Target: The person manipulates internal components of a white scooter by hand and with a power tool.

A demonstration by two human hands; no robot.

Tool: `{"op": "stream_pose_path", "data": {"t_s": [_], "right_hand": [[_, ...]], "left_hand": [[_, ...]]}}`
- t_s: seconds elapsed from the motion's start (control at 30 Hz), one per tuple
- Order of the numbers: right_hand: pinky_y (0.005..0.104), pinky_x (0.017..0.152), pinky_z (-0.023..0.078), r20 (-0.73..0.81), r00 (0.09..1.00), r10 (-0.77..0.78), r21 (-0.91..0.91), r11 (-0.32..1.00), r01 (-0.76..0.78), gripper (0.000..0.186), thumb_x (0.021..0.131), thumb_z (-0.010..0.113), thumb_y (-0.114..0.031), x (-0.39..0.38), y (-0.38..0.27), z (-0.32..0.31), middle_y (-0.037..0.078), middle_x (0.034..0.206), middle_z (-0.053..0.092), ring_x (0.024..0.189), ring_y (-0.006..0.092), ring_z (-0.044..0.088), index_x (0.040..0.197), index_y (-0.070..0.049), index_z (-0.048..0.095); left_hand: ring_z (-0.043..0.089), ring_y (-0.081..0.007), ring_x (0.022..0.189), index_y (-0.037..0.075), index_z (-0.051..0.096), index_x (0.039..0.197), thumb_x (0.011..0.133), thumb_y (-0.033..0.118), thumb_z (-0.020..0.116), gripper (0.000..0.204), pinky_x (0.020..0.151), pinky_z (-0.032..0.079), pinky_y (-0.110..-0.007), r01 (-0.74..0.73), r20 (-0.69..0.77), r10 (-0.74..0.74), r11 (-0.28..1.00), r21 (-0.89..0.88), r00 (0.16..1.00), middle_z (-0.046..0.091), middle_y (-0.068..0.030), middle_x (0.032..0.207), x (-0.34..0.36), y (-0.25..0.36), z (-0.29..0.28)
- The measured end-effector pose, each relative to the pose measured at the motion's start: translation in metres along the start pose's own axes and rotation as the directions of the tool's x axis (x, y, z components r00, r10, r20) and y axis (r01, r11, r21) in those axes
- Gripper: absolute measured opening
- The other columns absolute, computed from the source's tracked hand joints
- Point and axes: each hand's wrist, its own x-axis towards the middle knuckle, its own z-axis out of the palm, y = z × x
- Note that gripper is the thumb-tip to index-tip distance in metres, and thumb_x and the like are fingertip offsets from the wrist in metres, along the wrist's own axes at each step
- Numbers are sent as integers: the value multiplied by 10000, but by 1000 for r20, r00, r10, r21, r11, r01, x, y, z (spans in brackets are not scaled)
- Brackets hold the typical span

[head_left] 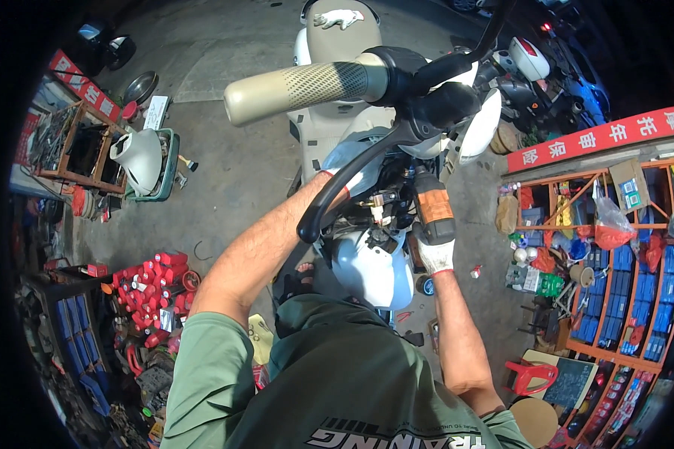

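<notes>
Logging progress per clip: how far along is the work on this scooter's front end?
Done: the front cover looks removed, since wiring and inner parts lie exposed below the handlebar, and a white panel sits apart on the floor. In hand: the gloved right hand grips an orange-and-black power driver aimed into the opening, while the left hand reaches in behind the brake lever. Left: the opening remains uncovered.

A long red banner (603, 136) with white characters runs along the top of the shelves on the right, and a shorter red sign (82, 86) with white characters lies at the upper left. Blue boxes (623, 293) fill the right-hand shelves below a brown carton (627, 184) bearing a blue-green label, while red packages (153, 288) are heaped on the floor at the left.
</notes>
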Motion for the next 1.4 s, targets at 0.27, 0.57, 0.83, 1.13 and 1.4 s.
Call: {"op": "stream_pose_path", "data": {"t_s": [0.27, 0.57, 0.83, 1.13, 1.4], "right_hand": [[398, 890, 477, 61, 997, 41, 56, 997, -44, 339, 815, 651, -222, 1, 1, -3, 128, 1055, 664, 1030, 303, 618, 1102, -44, 621], [410, 903, 471, 10, 997, -75, -45, 996, 75, 351, 801, 651, -211, 2, -4, -4, 143, 1076, 653, 1042, 325, 606, 1111, -51, 621], [371, 826, 494, -58, 998, -21, 49, 998, 24, 312, 773, 733, -191, -2, 5, 7, 98, 921, 671, 909, 265, 642, 992, -21, 591], [373, 1033, 395, -26, 998, 53, 248, 968, -45, 501, 812, 704, -222, -17, -7, 4, 123, 1269, 586, 1198, 269, 531, 1251, -34, 557], [378, 1105, 315, 54, 997, 56, 232, 970, -67, 528, 776, 656, -121, -95, 5, -42, 126, 1352, 528, 1296, 297, 446, 1292, -67, 558]], "left_hand": [[651, -343, 807, 18, 679, 911, 875, 218, 529, 253, 729, 519, -433, 7, 9, -7, 1000, 4, 1000, 675, -178, 853, 2, 1, -4], [652, -345, 805, 18, 679, 921, 877, 222, 529, 257, 727, 520, -434, 18, 21, -18, 999, 29, 1000, 676, -179, 857, -2, 6, -7], [653, -346, 803, 18, 678, 931, 879, 226, 530, 261, 726, 521, -434, 37, 40, -40, 997, 66, 998, 677, -180, 861, -8, 15, -9], [659, -359, 811, 25, 661, 1005, 885, 211, 497, 275, 694, 522, -467, 83, 36, -87, 992, 92, 996, 678, -186, 863, -10, 25, -17], [669, -363, 815, 27, 666, 1000, 825, 98, 495, 255, 680, 531, -466, 82, 130, -100, 987, 135, 987, 684, -193, 883, -7, 19, -9]]}}
